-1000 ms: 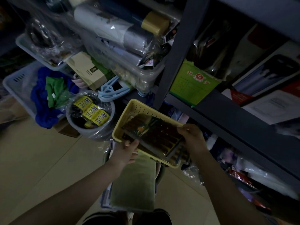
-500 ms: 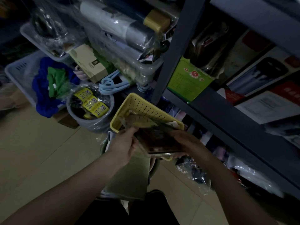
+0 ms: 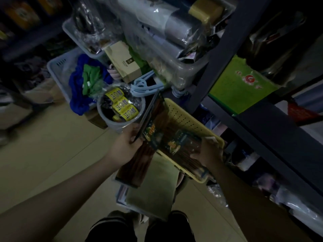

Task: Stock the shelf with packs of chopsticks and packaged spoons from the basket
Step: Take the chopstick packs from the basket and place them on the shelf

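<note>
Dim stockroom, tiled floor [image 3: 52, 154] | left hand [image 3: 125, 147] fingers pinching chopstick pack [image 3: 150, 130] tilted over yellow basket [image 3: 188, 119] | right hand [image 3: 208, 153] fingers pinching second pack [image 3: 181, 147], probably lying in basket | shelf [image 3: 272, 130] standing just beside.

The basket [image 3: 190, 117] is pale yellow with rows of small holes. The chopstick packs [image 3: 167, 142] are dark brown with orange-yellow print and teal patches. The grey tub [image 3: 120, 124] holds yellow labels [image 3: 122, 107] with dark characters. Blue and green cloth [image 3: 83, 84] fills a pale bin. The shelf [image 3: 262, 123] frame is dark grey; a green card [image 3: 239, 89] bears a red emblem. The floor [image 3: 43, 163] is beige.
</note>
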`<state>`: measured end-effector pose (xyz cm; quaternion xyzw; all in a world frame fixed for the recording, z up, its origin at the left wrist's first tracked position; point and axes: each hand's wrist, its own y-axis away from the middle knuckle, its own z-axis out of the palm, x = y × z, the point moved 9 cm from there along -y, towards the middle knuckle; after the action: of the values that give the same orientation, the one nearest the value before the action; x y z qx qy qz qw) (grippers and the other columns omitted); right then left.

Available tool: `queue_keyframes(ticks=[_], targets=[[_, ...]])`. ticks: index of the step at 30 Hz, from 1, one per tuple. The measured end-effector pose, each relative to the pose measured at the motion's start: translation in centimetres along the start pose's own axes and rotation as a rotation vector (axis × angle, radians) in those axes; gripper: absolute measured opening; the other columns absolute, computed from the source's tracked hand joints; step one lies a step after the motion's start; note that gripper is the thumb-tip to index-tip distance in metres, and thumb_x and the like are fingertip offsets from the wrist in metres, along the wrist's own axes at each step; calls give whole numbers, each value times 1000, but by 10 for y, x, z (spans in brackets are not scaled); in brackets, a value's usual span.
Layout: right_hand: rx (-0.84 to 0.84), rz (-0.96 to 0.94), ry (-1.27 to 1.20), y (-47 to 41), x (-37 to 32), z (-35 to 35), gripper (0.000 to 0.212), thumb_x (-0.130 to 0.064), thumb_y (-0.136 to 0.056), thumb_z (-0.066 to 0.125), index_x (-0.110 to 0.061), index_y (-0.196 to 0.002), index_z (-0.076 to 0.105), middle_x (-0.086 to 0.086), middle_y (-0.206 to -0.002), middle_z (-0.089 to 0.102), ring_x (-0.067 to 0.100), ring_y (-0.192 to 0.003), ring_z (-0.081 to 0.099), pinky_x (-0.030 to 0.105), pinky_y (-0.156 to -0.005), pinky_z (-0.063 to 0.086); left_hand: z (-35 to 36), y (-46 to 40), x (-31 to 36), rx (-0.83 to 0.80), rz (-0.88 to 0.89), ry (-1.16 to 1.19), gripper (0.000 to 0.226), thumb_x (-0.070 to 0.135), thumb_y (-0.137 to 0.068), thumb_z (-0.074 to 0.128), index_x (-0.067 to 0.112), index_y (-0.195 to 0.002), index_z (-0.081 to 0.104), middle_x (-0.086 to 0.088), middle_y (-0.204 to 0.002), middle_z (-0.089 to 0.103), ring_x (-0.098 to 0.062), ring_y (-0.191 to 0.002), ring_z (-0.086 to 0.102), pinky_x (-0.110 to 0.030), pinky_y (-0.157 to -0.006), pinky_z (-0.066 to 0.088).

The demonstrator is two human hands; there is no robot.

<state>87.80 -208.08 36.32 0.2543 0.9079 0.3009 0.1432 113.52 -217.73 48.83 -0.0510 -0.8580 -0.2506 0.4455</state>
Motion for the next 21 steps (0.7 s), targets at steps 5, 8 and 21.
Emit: queue_keyframes(ticks=[5,8,21], targets=[[-24,-53,235,3,-26,24,128,-69,-58,70,-10,-149,2,15,-155,17,36,-141,20,53,-111,22,-6,-8,-11,31,88,-273,45,14,-90,50,6,-133,37,-16,-119,60,-29,-108,57,-27,-80,43],[-6,-107,247,-4,-32,29,124,-67,-59,69,-12,-149,4,16,-153,22,36,-139,24,50,-111,23,-1,-12,-5,50,173,-347,42,11,-90,49,3,-131,40,-18,-120,59,-31,-107,57,-22,-74,35],[142,500,-1508,47,71,48,34,-33,-79,70,-8,-102,62,17,-99,68,23,-67,63,27,-52,51,0,-12,-48,36,21,-61,40,7,-92,45,10,-131,41,0,-101,56,-22,-92,57,-33,-72,44]])
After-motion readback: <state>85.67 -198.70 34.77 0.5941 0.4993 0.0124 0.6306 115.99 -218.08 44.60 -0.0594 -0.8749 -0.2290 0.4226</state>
